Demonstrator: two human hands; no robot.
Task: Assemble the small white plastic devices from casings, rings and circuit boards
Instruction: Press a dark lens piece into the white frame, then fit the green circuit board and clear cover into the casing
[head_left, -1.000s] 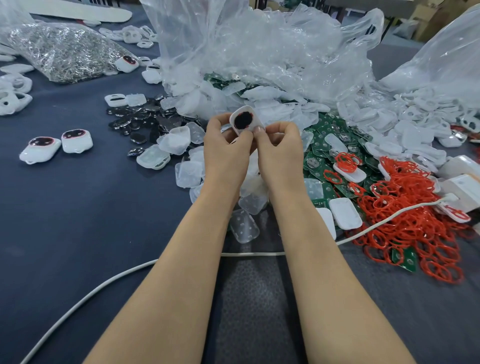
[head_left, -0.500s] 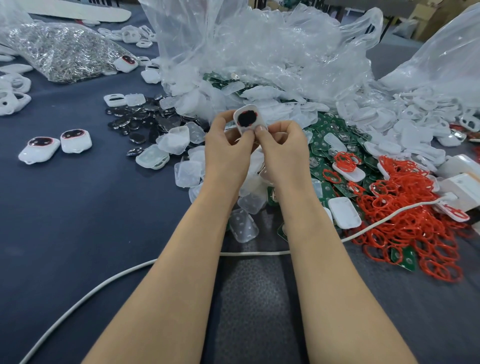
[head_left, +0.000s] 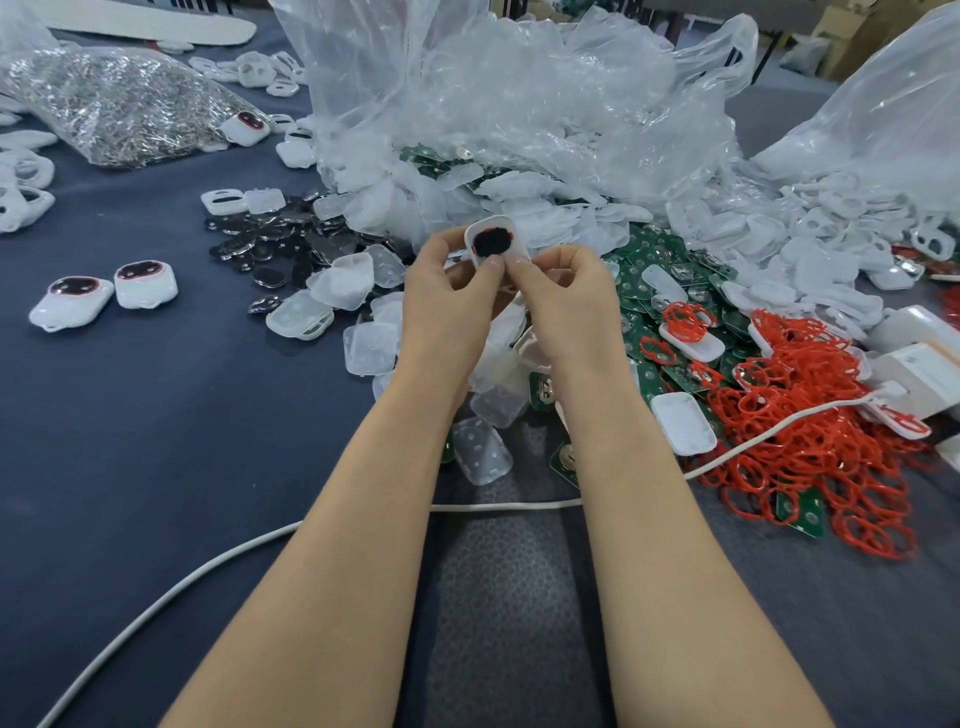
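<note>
A small white device (head_left: 494, 240) with a dark round window and a red rim is held up over the table, above the heap of parts. My left hand (head_left: 451, 297) pinches its left side, thumb against its lower edge. My right hand (head_left: 566, 301) pinches its lower right edge. Two finished white devices (head_left: 146, 282) lie on the dark cloth at the left. Red rings (head_left: 810, 410) are heaped at the right, over green circuit boards (head_left: 654, 260). Clear casings (head_left: 343, 283) and dark discs (head_left: 275, 244) lie left of my hands.
A white cable (head_left: 498, 505) crosses the cloth under my forearms. Big clear plastic bags (head_left: 498, 104) of white parts rise behind. A bag of small metal parts (head_left: 114, 104) sits at the far left. White boxes (head_left: 919, 358) stand at the right edge.
The device and both hands have stayed in nearly the same place; my fingers have shifted slightly along its lower edge.
</note>
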